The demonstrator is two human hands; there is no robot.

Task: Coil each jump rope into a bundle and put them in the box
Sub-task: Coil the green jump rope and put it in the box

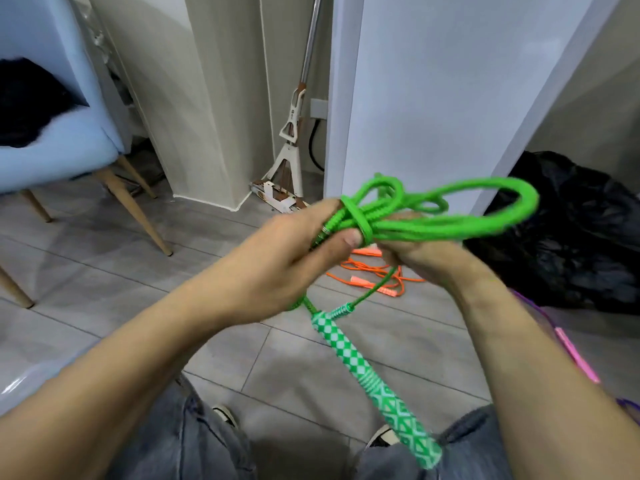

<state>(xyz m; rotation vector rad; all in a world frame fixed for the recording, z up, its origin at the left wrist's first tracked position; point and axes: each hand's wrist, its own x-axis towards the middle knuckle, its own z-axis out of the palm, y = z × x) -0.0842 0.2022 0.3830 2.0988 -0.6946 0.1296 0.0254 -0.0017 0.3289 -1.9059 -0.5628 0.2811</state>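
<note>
A bright green jump rope is gathered into several loops in front of me, with one turn wrapped around the bundle near my thumb. My left hand pinches the wrapped part. My right hand grips the bundle from below. Two green-and-white patterned handles hang down between my knees. An orange jump rope lies loose on the floor beyond my hands. A pink and purple rope lies at the right edge. No box is in view.
A light blue chair with wooden legs stands at the left. A mop leans in the corner ahead. A black plastic bag sits on the grey tiled floor at the right, beside a white panel.
</note>
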